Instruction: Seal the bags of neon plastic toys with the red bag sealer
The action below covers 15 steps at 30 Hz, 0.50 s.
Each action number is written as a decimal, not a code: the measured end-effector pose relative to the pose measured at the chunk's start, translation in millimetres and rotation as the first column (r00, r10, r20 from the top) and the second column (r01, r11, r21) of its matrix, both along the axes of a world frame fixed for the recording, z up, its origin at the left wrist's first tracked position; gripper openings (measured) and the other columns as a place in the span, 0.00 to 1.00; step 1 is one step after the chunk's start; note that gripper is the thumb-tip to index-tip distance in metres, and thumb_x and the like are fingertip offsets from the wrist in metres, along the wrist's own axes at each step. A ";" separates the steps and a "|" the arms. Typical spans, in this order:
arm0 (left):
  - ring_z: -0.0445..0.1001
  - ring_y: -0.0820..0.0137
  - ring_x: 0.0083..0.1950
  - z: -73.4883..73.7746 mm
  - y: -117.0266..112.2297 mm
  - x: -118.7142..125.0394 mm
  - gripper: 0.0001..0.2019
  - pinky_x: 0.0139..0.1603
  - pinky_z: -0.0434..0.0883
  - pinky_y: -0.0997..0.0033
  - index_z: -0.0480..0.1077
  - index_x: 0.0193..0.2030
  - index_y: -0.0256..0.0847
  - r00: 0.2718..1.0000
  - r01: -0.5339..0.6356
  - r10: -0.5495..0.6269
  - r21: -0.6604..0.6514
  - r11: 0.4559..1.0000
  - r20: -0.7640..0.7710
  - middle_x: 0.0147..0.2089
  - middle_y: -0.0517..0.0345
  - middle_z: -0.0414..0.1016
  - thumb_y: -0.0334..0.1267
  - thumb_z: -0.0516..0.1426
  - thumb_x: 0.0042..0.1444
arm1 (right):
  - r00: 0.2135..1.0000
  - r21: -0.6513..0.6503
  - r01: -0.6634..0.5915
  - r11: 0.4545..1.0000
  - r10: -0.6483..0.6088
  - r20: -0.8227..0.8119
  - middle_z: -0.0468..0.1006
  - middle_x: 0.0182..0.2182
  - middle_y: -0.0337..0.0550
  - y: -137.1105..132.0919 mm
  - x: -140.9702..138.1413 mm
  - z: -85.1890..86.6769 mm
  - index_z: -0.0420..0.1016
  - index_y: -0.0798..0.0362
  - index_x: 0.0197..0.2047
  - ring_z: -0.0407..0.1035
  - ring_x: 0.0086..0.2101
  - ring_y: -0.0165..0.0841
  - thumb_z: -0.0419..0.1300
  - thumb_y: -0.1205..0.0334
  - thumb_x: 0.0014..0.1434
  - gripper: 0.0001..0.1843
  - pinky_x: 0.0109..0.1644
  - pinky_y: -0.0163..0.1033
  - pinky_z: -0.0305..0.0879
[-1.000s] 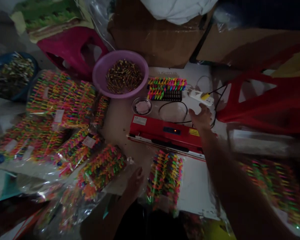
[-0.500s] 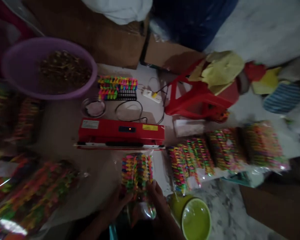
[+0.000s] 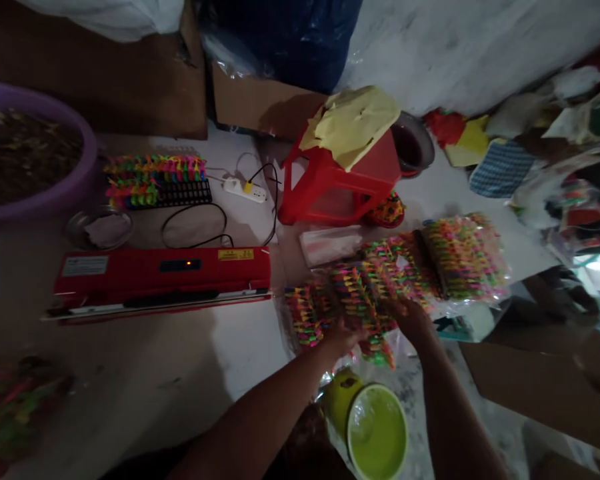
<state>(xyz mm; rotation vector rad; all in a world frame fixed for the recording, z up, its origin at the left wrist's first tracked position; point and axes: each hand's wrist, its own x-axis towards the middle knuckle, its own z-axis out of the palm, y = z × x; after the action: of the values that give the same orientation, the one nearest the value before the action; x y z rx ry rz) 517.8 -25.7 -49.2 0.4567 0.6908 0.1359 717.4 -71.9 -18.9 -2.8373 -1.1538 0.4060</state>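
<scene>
A clear plastic bag of small bright-coloured pieces in rows (image 3: 359, 291) is held between my two hands at the row of filled bags. My left hand (image 3: 344, 335) grips its near left side, fingers closed on it. On its right side my right hand (image 3: 409, 316) is closed too, the fingertips partly hidden in the dim light. Another filled bag (image 3: 303, 313) lies just left of it, and more filled bags (image 3: 397, 260) lie beyond. The red heat sealer (image 3: 140, 273), its small light lit, rests to the left of my hands.
A yellow-green bin (image 3: 379, 433) stands below the table edge. Behind the bags are a red stool (image 3: 320, 193) with yellow paper and a white power strip (image 3: 245, 190). A purple basin (image 3: 87, 143), a small bowl (image 3: 73, 230) and a black rack (image 3: 185, 193) are at left.
Both hands have moved right with the bag, from in front of the sealer to the row of filled bags. The camera view has swung right.
</scene>
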 end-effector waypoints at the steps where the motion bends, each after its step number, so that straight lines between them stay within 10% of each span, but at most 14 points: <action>1: 0.71 0.65 0.47 -8.3 -3.4 -5.6 0.23 0.49 0.65 0.65 0.64 0.53 0.39 1.000 -0.009 0.009 0.053 0.999 -0.009 0.49 0.50 0.73 0.35 0.58 0.48 | 0.991 0.072 -0.038 0.997 0.028 0.129 0.76 0.43 0.56 -0.9 -9.6 -2.3 0.75 0.57 0.41 0.67 0.47 0.48 0.54 0.42 0.51 0.27 0.52 0.52 0.62; 4: 0.71 0.65 0.45 -33.1 -18.1 -67.6 0.19 0.49 0.66 0.65 0.69 0.48 0.35 0.991 0.090 -0.068 0.192 0.977 -0.118 0.44 0.50 0.75 0.41 0.58 0.50 | 0.940 0.337 -0.190 0.922 0.071 0.334 0.72 0.50 0.58 -8.5 -67.3 -7.2 0.71 0.57 0.49 0.65 0.51 0.46 0.52 0.51 0.57 0.23 0.55 0.53 0.60; 8: 0.72 0.65 0.41 -47.6 -36.8 -239.1 0.19 0.45 0.68 0.65 0.70 0.45 0.37 0.805 0.094 0.155 0.381 0.920 -0.572 0.43 0.49 0.75 0.47 0.54 0.52 | 0.937 0.495 -0.323 0.806 0.346 0.049 0.77 0.41 0.50 -21.6 -182.6 -31.9 0.73 0.50 0.44 0.71 0.43 0.42 0.54 0.58 0.57 0.13 0.48 0.49 0.67; 11: 0.71 0.61 0.44 -30.8 -46.9 -392.0 0.20 0.44 0.69 0.61 0.68 0.45 0.37 0.277 0.161 0.479 0.532 0.831 -0.833 0.46 0.45 0.71 0.47 0.53 0.50 | 0.645 0.439 -0.474 0.764 0.640 -0.417 0.79 0.35 0.45 -29.8 -283.5 -63.0 0.75 0.48 0.40 0.74 0.36 0.38 0.53 0.60 0.56 0.12 0.41 0.43 0.72; 15: 0.64 0.54 0.53 6.1 -63.5 -546.6 0.24 0.53 0.64 0.51 0.63 0.50 0.36 -0.457 0.319 0.616 0.529 0.787 -0.641 0.47 0.43 0.67 0.50 0.52 0.50 | 0.125 0.316 -0.739 0.595 0.582 -0.803 0.80 0.37 0.46 -27.9 -400.1 -90.3 0.77 0.51 0.40 0.75 0.38 0.40 0.57 0.64 0.49 0.15 0.42 0.41 0.71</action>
<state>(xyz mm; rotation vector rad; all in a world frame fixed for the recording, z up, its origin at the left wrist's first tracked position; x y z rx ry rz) -28.7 -89.1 -43.1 1.0705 2.8377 0.2796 317.3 -99.8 -109.2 -1.3731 -1.9902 1.7746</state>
